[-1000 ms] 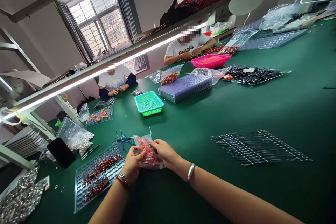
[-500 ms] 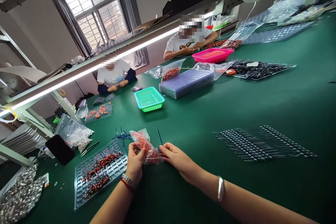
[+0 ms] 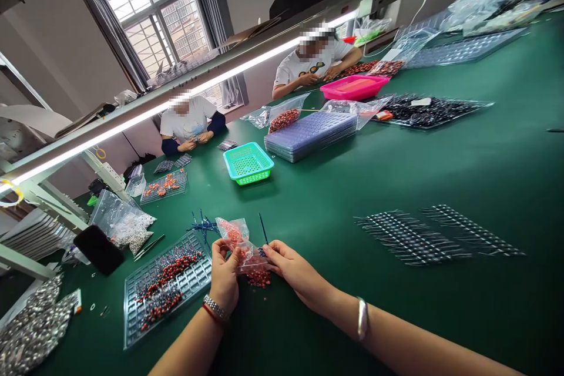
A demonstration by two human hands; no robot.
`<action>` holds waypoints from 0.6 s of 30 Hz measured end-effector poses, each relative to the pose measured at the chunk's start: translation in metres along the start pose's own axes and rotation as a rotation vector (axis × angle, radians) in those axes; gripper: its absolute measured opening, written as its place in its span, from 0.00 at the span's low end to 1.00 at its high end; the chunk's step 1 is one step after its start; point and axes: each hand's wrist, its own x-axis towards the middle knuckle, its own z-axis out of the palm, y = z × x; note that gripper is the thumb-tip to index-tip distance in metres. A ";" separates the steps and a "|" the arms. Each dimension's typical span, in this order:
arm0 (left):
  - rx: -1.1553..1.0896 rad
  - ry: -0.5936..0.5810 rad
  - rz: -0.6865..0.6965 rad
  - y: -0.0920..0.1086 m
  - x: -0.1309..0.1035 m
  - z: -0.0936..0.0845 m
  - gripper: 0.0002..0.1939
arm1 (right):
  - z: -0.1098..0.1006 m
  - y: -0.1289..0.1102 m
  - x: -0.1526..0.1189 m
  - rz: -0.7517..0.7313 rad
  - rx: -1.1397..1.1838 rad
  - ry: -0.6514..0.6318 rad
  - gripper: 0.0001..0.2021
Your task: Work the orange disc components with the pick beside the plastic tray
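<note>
A clear plastic bag (image 3: 235, 234) of small red pieces is tilted between my two hands. My left hand (image 3: 224, 267) is closed on its left side. My right hand (image 3: 288, 261) pinches the bag's other edge, and a thin dark blue stick (image 3: 263, 228) rises from its fingertips. Below the bag's lower end, a small heap of red pieces (image 3: 258, 278) lies on the green table. Left of my left hand is a clear compartment tray (image 3: 194, 282) with rows of red-tipped, thin-leaded parts. Several blue sticks (image 3: 203, 224) lie just behind the bag.
A green basket (image 3: 249, 179) and a stack of clear trays (image 3: 304, 144) stand farther back. Two strips of leaded parts (image 3: 408, 238) lie at right. A phone (image 3: 99, 249), tweezers (image 3: 148, 248) and a bag of white pieces (image 3: 132, 223) are at left. Two people sit across the table.
Red pieces have poured from the bag's lower end onto the table, forming a small heap. The bag looks emptier and flatter. Both hands stay in nearly the same place.
</note>
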 end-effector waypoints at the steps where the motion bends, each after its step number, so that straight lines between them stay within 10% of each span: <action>1: -0.005 -0.003 -0.005 0.000 -0.001 -0.001 0.17 | 0.000 0.001 0.000 -0.001 -0.012 0.003 0.10; 18: -0.129 -0.041 0.000 0.007 -0.018 -0.004 0.14 | -0.006 -0.004 -0.013 -0.072 -0.153 -0.040 0.21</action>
